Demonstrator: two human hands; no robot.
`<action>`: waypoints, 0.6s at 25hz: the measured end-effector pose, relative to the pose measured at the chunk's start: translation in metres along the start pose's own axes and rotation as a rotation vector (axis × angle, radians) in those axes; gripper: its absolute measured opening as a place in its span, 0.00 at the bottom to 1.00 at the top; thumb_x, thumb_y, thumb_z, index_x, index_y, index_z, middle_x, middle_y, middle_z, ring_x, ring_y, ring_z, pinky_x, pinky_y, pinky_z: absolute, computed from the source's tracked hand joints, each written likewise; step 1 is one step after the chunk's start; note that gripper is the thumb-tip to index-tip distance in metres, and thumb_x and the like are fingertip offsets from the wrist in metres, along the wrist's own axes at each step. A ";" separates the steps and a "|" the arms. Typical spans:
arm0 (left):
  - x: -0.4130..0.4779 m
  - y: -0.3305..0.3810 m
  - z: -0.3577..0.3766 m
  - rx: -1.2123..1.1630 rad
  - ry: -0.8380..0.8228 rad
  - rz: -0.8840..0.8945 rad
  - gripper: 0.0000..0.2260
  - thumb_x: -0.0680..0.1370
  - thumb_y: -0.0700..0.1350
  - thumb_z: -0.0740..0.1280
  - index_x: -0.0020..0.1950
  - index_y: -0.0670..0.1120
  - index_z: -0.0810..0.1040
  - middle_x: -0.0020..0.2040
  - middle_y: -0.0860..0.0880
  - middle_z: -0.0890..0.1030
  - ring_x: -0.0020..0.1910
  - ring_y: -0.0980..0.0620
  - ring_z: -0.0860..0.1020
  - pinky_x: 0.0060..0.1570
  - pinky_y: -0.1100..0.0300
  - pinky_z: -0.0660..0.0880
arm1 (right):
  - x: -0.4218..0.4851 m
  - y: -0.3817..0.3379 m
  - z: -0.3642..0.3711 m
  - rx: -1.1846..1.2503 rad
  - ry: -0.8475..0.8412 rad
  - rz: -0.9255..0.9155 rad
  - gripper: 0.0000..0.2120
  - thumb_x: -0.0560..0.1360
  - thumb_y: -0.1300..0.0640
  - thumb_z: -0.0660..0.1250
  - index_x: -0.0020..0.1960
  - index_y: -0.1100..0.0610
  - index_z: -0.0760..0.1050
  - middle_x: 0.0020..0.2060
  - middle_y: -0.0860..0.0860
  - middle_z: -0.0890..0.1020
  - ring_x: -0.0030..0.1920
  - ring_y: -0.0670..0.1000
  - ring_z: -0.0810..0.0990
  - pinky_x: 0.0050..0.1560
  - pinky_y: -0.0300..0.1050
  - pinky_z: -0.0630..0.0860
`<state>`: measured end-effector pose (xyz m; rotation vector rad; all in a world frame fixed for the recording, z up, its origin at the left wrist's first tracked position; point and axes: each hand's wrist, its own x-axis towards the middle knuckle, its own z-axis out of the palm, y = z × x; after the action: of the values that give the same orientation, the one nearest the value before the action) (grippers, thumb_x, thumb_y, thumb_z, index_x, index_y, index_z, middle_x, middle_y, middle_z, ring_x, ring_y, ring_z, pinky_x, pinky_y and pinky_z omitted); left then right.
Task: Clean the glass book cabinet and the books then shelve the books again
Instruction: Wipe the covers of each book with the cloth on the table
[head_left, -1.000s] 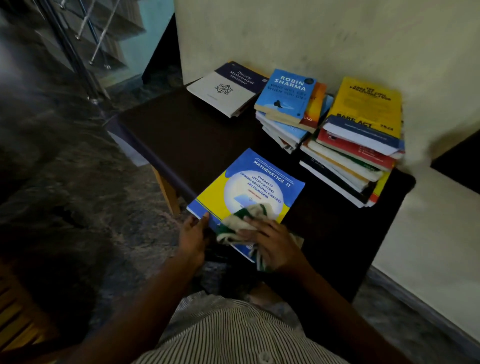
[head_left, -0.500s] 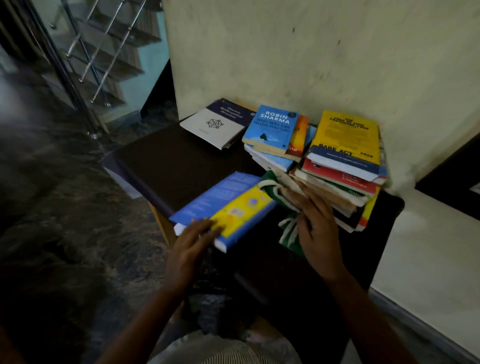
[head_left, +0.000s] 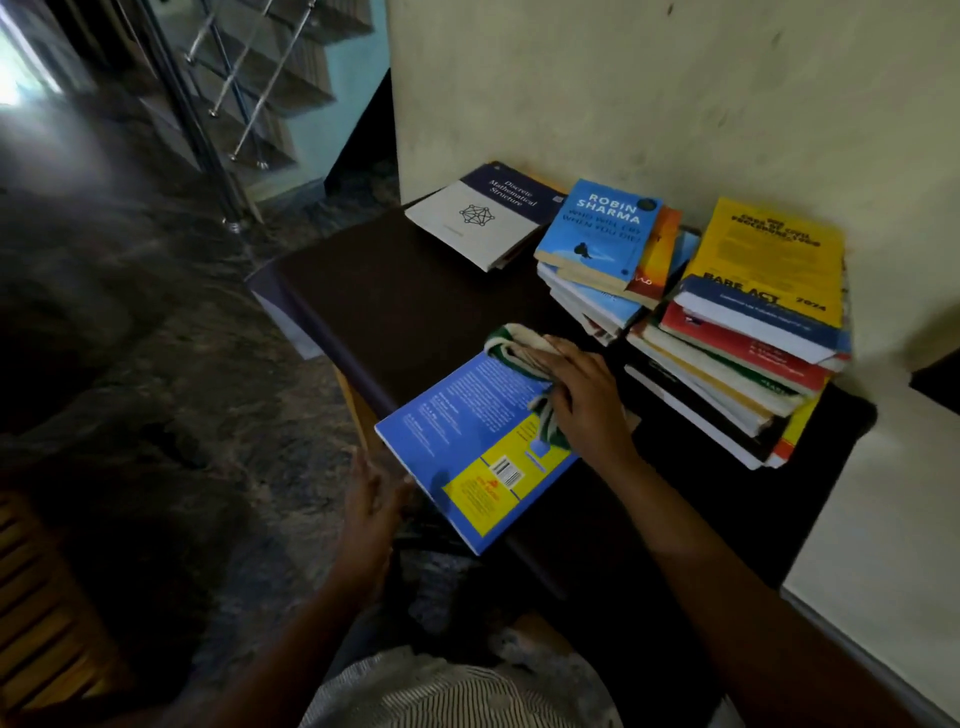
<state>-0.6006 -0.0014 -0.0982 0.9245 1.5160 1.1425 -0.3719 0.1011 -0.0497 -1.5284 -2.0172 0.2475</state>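
Observation:
A blue and yellow mathematics book (head_left: 467, 441) lies back cover up on the near edge of the dark table (head_left: 405, 301), partly overhanging it. My right hand (head_left: 584, 400) presses a green and cream cloth (head_left: 514, 348) onto the book's far end. My left hand (head_left: 371, 493) touches the book's near left corner, fingers spread. A white and navy book (head_left: 483, 221) lies at the table's far left. A stack topped by a light blue book (head_left: 597, 231) sits beside it. To the right stands a taller stack under a yellow book (head_left: 769, 254).
A cream wall rises behind the table. A pale ledge (head_left: 883, 519) runs along the right. Stairs with a metal railing (head_left: 223, 130) stand at the upper left over a dark stone floor. A wooden slatted piece (head_left: 36, 597) shows at the lower left.
The mathematics book has been turned over from front cover up to back cover up. My right hand with the cloth moved off it, then back onto its far end.

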 end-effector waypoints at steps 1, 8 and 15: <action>0.000 0.009 0.003 -0.245 -0.023 -0.217 0.19 0.80 0.47 0.59 0.71 0.50 0.62 0.63 0.51 0.71 0.61 0.53 0.71 0.59 0.57 0.67 | 0.015 0.005 0.010 -0.041 -0.047 0.033 0.20 0.71 0.67 0.58 0.62 0.60 0.75 0.63 0.57 0.75 0.62 0.60 0.71 0.59 0.58 0.72; 0.016 0.009 -0.002 -0.741 -0.070 -0.616 0.23 0.79 0.58 0.55 0.61 0.42 0.74 0.54 0.43 0.79 0.53 0.45 0.77 0.54 0.51 0.72 | 0.037 0.001 0.071 -0.353 -0.326 0.256 0.24 0.78 0.46 0.58 0.73 0.49 0.62 0.74 0.54 0.60 0.72 0.59 0.57 0.65 0.59 0.59; 0.013 0.004 -0.007 -0.869 -0.107 -0.634 0.30 0.76 0.66 0.52 0.55 0.42 0.77 0.45 0.43 0.83 0.42 0.46 0.83 0.40 0.54 0.81 | -0.045 -0.092 0.098 -0.243 -0.394 -0.069 0.21 0.69 0.52 0.59 0.61 0.45 0.74 0.60 0.50 0.78 0.55 0.57 0.77 0.44 0.50 0.75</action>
<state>-0.6104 0.0100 -0.0972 -0.0910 0.9399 1.0785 -0.4941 0.0490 -0.1003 -1.6517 -2.4799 0.3038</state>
